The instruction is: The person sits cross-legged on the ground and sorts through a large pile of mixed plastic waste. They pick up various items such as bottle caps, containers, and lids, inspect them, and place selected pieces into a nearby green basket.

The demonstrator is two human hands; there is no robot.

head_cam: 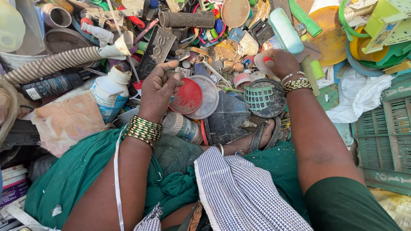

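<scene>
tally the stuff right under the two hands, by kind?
Round lids near the left hand: 2, a red lid and a grey-white lid.
Dark round strainer disc below the right hand: 1.
White bottle: 1.
Total: 4.

Hands (157,91) amid plastic scrap (221,50) (mixed)

Both bare forearms extend toward 12 o'clock. Left hand (157,89), at 11 o'clock, back upward, fingers (172,66) curled loosely. Right hand (282,62), at 1 o'clock, fingers closed in a grip; bangles circle both wrists.
</scene>
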